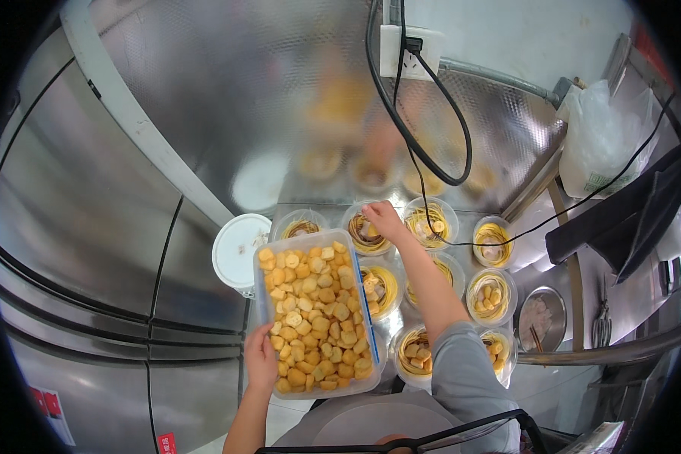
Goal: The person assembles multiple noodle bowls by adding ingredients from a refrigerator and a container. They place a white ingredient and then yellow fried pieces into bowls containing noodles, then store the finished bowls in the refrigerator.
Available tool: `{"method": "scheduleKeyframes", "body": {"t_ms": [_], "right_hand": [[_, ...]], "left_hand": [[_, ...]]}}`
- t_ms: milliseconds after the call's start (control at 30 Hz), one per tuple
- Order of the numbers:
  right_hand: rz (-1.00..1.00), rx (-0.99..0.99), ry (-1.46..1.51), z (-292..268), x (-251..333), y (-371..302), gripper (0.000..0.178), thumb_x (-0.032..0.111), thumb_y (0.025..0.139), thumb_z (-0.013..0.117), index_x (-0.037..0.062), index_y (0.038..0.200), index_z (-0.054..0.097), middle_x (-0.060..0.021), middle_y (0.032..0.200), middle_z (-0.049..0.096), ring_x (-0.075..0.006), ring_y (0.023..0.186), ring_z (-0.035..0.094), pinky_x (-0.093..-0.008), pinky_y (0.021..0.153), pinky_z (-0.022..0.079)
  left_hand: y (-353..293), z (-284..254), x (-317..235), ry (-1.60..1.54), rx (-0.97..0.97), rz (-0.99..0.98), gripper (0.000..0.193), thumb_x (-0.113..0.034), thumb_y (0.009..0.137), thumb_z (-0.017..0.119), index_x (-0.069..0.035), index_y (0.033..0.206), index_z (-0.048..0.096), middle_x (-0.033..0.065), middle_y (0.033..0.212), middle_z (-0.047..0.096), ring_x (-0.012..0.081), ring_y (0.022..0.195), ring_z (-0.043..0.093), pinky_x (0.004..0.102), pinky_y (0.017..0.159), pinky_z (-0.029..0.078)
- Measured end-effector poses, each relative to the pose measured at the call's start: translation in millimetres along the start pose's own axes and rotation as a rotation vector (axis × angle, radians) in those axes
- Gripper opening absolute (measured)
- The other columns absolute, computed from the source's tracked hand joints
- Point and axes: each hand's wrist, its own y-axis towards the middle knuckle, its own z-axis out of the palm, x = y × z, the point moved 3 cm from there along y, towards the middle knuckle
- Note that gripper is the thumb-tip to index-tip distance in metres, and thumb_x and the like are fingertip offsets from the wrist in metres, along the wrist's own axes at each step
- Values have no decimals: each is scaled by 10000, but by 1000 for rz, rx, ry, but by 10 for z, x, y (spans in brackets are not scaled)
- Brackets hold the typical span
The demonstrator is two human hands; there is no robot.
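Note:
A clear plastic tub (260,281) with a blue strip along its right side holds many golden, rounded food pieces (314,321). My left hand (260,357) grips the tub's left wall near its front corner. Farther off, my right hand (384,218) is over a clear round bowl (348,216) of noodles, its fingers drawn together. A yellow piece (371,229) shows just beneath them; what the fingertips hold, if anything, is hidden. Around my right arm stand several similar noodle bowls, among them one with golden pieces (489,296) on top.
Left of the tub stands a white lidded bucket (240,250). Black cables (461,125) hang from a wall socket (412,51) over the bowls. To the right are a metal bowl with chopsticks (541,321), a dark cloth (620,227) and a white plastic bag (605,136). Steel doors (76,189) flank the left.

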Motion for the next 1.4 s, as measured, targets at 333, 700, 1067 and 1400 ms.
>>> {"method": "scheduleKeyframes", "body": {"t_ms": [333, 700, 1067, 1400], "right_hand": [[-186, 19, -9, -48, -16, -2, 377, -12, 878, 509, 85, 1218, 639, -173, 1178, 584, -319, 1112, 556, -378, 981, 440], [-418, 50, 186, 84, 1486, -478, 241, -12, 854, 599, 21, 1086, 657, -130, 1031, 642, -303, 969, 617, -388, 848, 507], [-415, 551, -689, 1180, 1898, -1239, 870, 375, 711, 815, 171, 1439, 386, -230, 1404, 352, -395, 1203, 464, -444, 919, 496], [-370, 544, -552, 1214, 1690, -1339, 755, 316, 758, 769, 166, 1410, 419, -237, 1257, 463, -414, 1129, 517, -456, 936, 466]], "left_hand": [[-19, -1, -27, 14, -21, -31, 278, -14, 934, 465, -49, 1147, 640, 170, 1061, 628, 321, 1012, 571, 375, 909, 449], [-39, -1, 46, -21, -18, -28, 279, -15, 934, 465, -50, 1151, 636, 161, 1115, 630, 309, 1042, 570, 380, 936, 439], [-37, -33, 23, -1, -4, -2, 277, -39, 927, 465, -63, 1153, 624, 175, 1139, 639, 355, 1055, 566, 420, 940, 435], [-48, -55, -26, 67, -57, 27, 266, -49, 933, 485, -69, 1154, 632, 165, 1054, 640, 326, 997, 577, 395, 893, 461]]}}
